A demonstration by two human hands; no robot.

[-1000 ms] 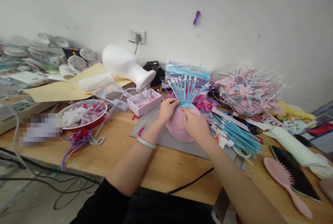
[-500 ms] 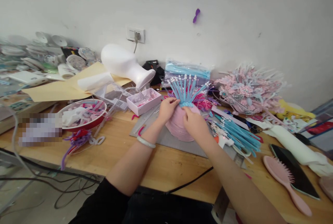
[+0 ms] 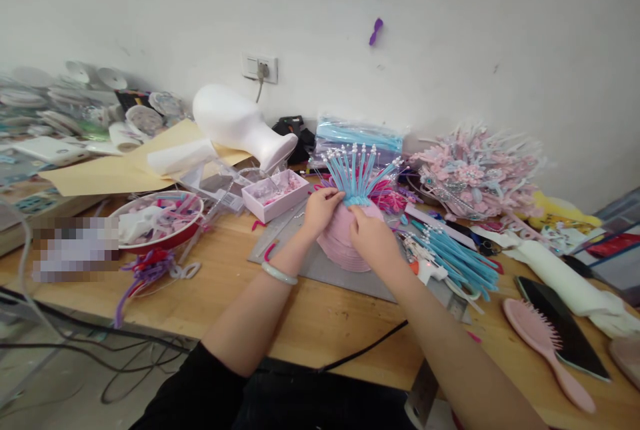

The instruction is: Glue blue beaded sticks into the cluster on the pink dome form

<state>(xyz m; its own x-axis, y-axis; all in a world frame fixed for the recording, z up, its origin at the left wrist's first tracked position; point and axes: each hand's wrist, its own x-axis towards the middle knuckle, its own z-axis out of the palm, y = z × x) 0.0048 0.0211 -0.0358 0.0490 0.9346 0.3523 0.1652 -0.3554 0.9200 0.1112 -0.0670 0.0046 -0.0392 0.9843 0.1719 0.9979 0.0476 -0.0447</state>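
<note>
A fan of blue pipe cleaners (image 3: 356, 180) tipped with white beads stands up from a pink, ribbed round base (image 3: 345, 243) in front of me. My left hand (image 3: 324, 209) is closed, thumb and forefinger pinching the left side of the blue band where the stems gather. Against the front of that band my right hand (image 3: 371, 235) presses its thumb and curled fingers. Its fingertips are partly hidden, as is the right side of the base. To the right lies a bundle of bead-tipped blue pipe cleaners (image 3: 457, 257) beside a white glue gun (image 3: 427, 269).
A grey mat (image 3: 310, 267) lies under the base. Around it are a pink box (image 3: 275, 198) of small parts, a red-rimmed bowl (image 3: 165, 241), a white mannequin head (image 3: 225, 113), a pink flower pile (image 3: 475, 173), a pink hairbrush (image 3: 545, 343) and a dark tablet (image 3: 575, 333).
Both hands keep their places on the blue pipe cleaners. The whole view has shifted very slightly; nothing was taken hold of or let go.
</note>
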